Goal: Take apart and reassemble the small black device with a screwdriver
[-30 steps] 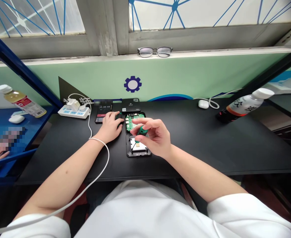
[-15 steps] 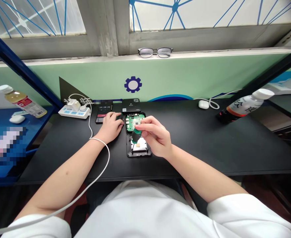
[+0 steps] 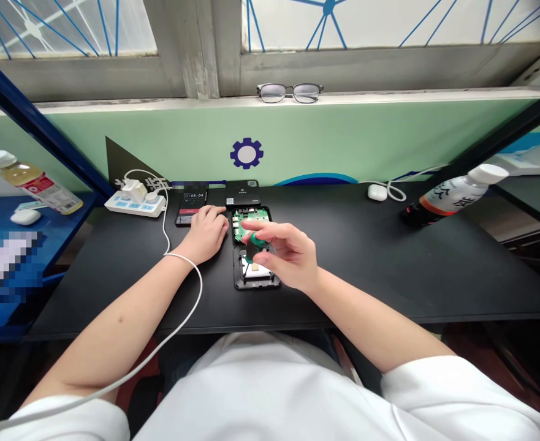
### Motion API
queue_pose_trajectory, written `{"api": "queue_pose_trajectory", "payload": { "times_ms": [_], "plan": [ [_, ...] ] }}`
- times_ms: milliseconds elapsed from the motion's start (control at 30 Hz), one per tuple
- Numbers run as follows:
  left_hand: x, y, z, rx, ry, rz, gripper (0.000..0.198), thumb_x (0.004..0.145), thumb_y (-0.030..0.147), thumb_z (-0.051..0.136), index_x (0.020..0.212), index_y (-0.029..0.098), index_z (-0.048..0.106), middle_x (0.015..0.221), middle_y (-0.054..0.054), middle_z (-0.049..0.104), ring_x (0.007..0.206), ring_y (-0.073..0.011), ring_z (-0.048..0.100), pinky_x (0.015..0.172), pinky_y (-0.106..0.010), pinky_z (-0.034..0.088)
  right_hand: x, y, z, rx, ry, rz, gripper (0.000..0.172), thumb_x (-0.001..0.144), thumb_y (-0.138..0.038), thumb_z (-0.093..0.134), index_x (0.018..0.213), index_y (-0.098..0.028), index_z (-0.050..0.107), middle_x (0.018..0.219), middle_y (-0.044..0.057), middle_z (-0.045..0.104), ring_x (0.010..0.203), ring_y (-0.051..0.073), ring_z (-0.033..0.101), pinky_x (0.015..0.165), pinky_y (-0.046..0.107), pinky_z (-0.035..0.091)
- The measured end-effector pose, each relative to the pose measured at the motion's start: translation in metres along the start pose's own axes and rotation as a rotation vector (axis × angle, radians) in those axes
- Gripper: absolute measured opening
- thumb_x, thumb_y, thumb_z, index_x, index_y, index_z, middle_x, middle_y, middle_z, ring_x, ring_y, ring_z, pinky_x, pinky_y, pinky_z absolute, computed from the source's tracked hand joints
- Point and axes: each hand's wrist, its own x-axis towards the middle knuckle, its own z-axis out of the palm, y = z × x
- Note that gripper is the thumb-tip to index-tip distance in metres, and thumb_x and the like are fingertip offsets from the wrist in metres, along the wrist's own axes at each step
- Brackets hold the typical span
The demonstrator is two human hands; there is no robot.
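Observation:
My right hand (image 3: 290, 254) holds a screwdriver (image 3: 254, 247) with a black and green handle, thumb at its side and forefinger reaching over its top. The screwdriver points down over the lower half of an opened black plastic casing (image 3: 258, 285), where a silvery-white plate shows. Its tip is too small to make out. In the casing's upper half lies a green circuit board (image 3: 239, 225), partly covered by my right fingers. My left hand (image 3: 208, 233) rests palm down on the desk left of the casing, fingers stretched out near the board's edge.
Behind the casing lies a flat black box (image 3: 243, 195). A phone (image 3: 190, 205) and a white power strip (image 3: 134, 204) are to the left. A white cable (image 3: 184, 321) crosses my left forearm. At the right are an earbud case (image 3: 377, 192) and a bottle (image 3: 453, 196).
My right fingers have loosened from a pinch on the screwdriver's top; the forefinger is raised and the thumb is lower. My left hand stays in place. The view has shifted slightly.

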Motion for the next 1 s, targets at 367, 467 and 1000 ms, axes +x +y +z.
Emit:
{"api": "queue_pose_trajectory", "payload": {
  "times_ms": [367, 467, 1000],
  "plan": [
    [-0.001, 0.008, -0.012, -0.206, 0.163, 0.235, 0.015, 0.109, 0.024, 0.046, 0.1, 0.023, 0.058, 0.129, -0.015, 0.071, 0.126, -0.0312, 0.055, 0.111, -0.055, 0.048, 0.005, -0.007, -0.006, -0.21, -0.019, 0.012, 0.031, 0.109, -0.031, 0.056, 0.131, -0.028, 0.078, 0.103, 0.008, 0.063, 0.09, 0.02, 0.064, 0.078, 0.039, 0.062],
    [-0.001, 0.009, -0.014, -0.223, 0.148, 0.277, 0.014, 0.109, 0.025, 0.048, 0.101, 0.023, 0.059, 0.126, -0.014, 0.071, 0.124, -0.0305, 0.057, 0.11, -0.054, 0.049, 0.006, -0.006, -0.007, -0.208, -0.014, 0.034, 0.032, 0.11, -0.024, 0.054, 0.132, -0.028, 0.077, 0.1, 0.007, 0.063, 0.087, 0.019, 0.064, 0.078, 0.038, 0.062],
    [-0.002, 0.014, -0.017, -0.255, 0.025, 0.34, 0.015, 0.107, 0.029, 0.055, 0.102, 0.022, 0.067, 0.111, -0.012, 0.075, 0.118, -0.0301, 0.062, 0.104, -0.05, 0.05, 0.004, 0.004, -0.001, -0.025, -0.056, 0.06, 0.029, 0.096, -0.029, 0.083, 0.117, -0.028, 0.064, 0.108, 0.004, 0.076, 0.092, 0.018, 0.077, 0.081, 0.037, 0.068]
  ]
}}
